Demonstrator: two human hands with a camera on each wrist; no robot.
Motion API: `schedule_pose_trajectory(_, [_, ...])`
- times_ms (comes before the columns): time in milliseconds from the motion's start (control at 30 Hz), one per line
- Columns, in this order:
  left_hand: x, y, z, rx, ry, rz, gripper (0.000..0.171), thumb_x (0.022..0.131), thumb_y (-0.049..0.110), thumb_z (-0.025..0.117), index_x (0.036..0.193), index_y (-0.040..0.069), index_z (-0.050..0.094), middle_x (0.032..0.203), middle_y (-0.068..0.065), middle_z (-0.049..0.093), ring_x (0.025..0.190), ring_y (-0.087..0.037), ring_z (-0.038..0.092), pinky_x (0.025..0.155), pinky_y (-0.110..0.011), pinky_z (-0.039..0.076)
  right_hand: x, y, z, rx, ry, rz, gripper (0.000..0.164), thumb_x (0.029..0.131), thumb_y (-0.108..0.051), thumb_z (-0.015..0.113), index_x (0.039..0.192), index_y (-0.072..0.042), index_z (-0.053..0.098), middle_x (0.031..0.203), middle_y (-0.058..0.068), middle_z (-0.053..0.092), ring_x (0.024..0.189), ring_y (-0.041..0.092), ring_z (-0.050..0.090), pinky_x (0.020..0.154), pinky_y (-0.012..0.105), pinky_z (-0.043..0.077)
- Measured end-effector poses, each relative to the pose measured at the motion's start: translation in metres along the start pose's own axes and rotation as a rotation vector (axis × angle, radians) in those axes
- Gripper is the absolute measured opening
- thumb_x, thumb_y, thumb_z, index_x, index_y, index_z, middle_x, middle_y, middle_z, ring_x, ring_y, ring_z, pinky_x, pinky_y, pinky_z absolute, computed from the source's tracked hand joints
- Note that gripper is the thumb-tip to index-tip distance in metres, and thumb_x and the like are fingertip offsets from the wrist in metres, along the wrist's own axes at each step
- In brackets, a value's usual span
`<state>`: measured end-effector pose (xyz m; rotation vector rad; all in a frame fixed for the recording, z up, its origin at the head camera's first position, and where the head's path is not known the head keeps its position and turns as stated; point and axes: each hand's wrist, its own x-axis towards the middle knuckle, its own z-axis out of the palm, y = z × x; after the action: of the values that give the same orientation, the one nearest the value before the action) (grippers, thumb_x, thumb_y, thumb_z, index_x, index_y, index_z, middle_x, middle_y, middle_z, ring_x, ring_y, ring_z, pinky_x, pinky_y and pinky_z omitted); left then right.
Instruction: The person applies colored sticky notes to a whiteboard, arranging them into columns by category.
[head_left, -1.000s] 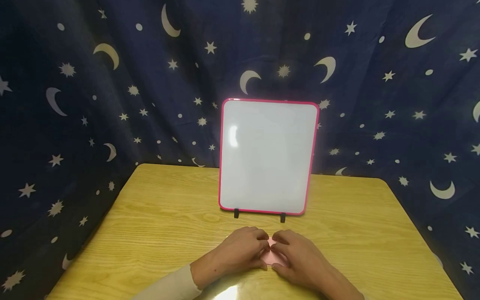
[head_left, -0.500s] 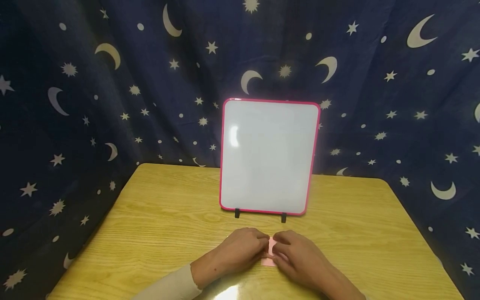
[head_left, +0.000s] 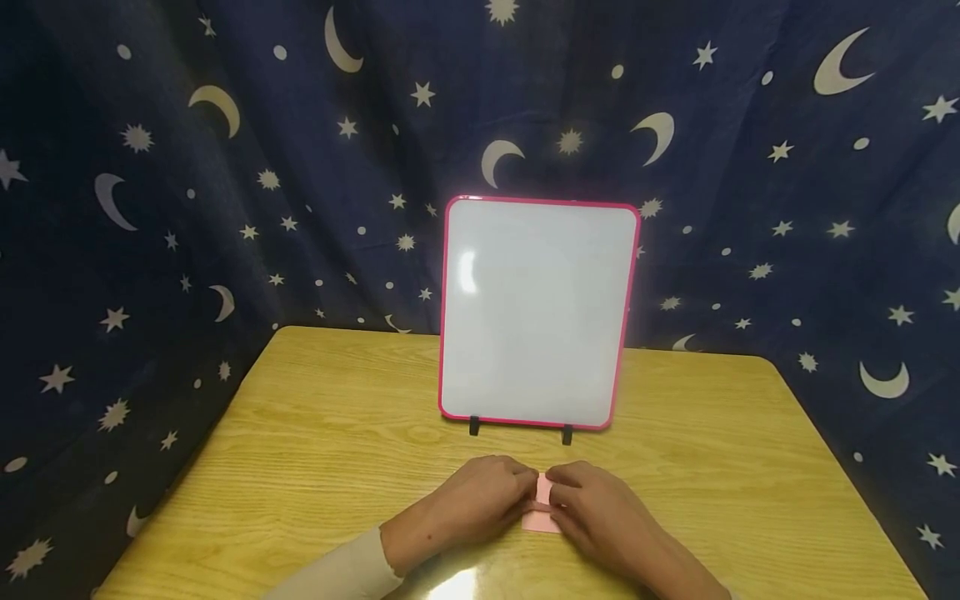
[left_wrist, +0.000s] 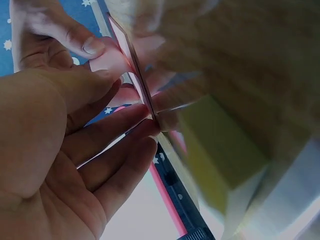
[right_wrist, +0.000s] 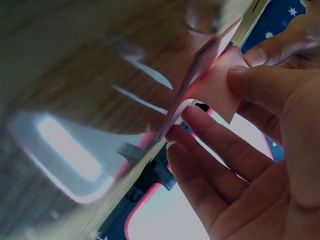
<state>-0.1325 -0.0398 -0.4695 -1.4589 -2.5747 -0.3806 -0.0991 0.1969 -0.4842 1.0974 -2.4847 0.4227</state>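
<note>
A small sheet of pink paper [head_left: 540,522] lies on the table between the two hands, close to the person. Its near edge is raised as a curved flap, seen in the left wrist view as pink paper [left_wrist: 111,61] and in the right wrist view as a lifted sheet [right_wrist: 217,90]. My left hand [head_left: 483,500] pinches the flap on its left side, thumb against it. My right hand [head_left: 603,512] pinches it from the right. The other fingertips of both hands rest at the paper's far part. Much of the paper is hidden by the fingers.
A whiteboard [head_left: 536,317] with a pink frame stands upright behind the hands, on small black feet [head_left: 474,426]. The yellow wooden table [head_left: 322,417] is glossy and reflects light. A dark blue curtain [head_left: 360,167] with moons and stars hangs behind and around it.
Both thumbs have moved from the paper's near edge towards its far side, lifting the flap with them. A flat pink strip now shows below the thumbs. The whiteboard has not moved.
</note>
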Motion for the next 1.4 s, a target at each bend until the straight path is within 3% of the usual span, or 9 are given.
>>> schedule_pose_trajectory(167, [-0.001,0.000,-0.003,-0.007,-0.043,0.002,0.008,0.097,0.023,0.076,0.099,0.021,0.069,0.094,0.014,0.065,0.087,-0.001,0.062,0.080,-0.020,0.051,0.002,0.001,0.001,-0.011,0.002,0.014,0.012,0.085,-0.019,0.087,0.090,-0.016,0.076,0.109,-0.001,0.075,0.102,0.015,0.070,0.085,0.036,0.060])
schedule_pose_trajectory(400, [-0.004,0.005,-0.006,0.019,-0.023,-0.001,0.019,0.095,0.023,0.074,0.113,0.019,0.070,0.111,0.010,0.067,0.099,-0.008,0.066,0.089,-0.026,0.054,0.004,0.001,0.001,-0.003,0.010,0.038,0.017,0.083,-0.015,0.085,0.083,-0.020,0.069,0.105,-0.004,0.074,0.097,0.012,0.069,0.082,0.033,0.060])
schedule_pose_trajectory(567, [-0.007,0.007,-0.009,0.071,0.024,0.020,0.021,0.095,0.023,0.074,0.115,0.019,0.072,0.112,0.010,0.068,0.099,-0.010,0.066,0.086,-0.027,0.054,0.005,0.002,0.001,0.021,0.013,0.035,0.020,0.076,-0.010,0.083,0.083,-0.019,0.067,0.104,-0.005,0.072,0.097,0.011,0.068,0.081,0.033,0.059])
schedule_pose_trajectory(767, [-0.010,0.013,-0.012,0.090,0.089,0.044,0.021,0.094,0.023,0.074,0.115,0.020,0.071,0.111,0.009,0.067,0.101,-0.011,0.065,0.087,-0.027,0.051,0.007,0.006,0.001,0.031,-0.017,0.081,0.016,0.083,-0.012,0.083,0.095,-0.017,0.073,0.098,-0.008,0.071,0.093,0.009,0.066,0.080,0.032,0.058])
schedule_pose_trajectory(1000, [-0.013,0.021,-0.017,0.123,0.155,0.080,0.026,0.091,0.025,0.077,0.115,0.021,0.069,0.117,0.009,0.066,0.110,-0.011,0.064,0.092,-0.027,0.050,0.011,0.010,0.001,0.052,-0.057,0.126,0.016,0.085,-0.013,0.083,0.094,-0.020,0.072,0.092,-0.013,0.069,0.088,0.006,0.065,0.076,0.030,0.056])
schedule_pose_trajectory(1167, [-0.016,0.029,-0.017,0.167,0.152,0.126,0.022,0.091,0.025,0.076,0.111,0.021,0.069,0.116,0.009,0.067,0.111,-0.009,0.064,0.093,-0.026,0.050,0.013,0.011,0.000,0.074,-0.070,0.143,0.013,0.086,-0.014,0.083,0.094,-0.017,0.074,0.091,-0.011,0.070,0.087,0.006,0.065,0.074,0.030,0.057])
schedule_pose_trajectory(1400, [-0.016,0.039,-0.019,0.196,0.175,0.143,0.019,0.089,0.027,0.077,0.106,0.022,0.067,0.118,0.009,0.065,0.113,-0.010,0.061,0.096,-0.027,0.048,0.015,0.012,-0.001,0.086,-0.054,0.173,0.014,0.087,-0.019,0.084,0.085,-0.024,0.071,0.081,-0.017,0.063,0.077,0.000,0.057,0.067,0.024,0.052])
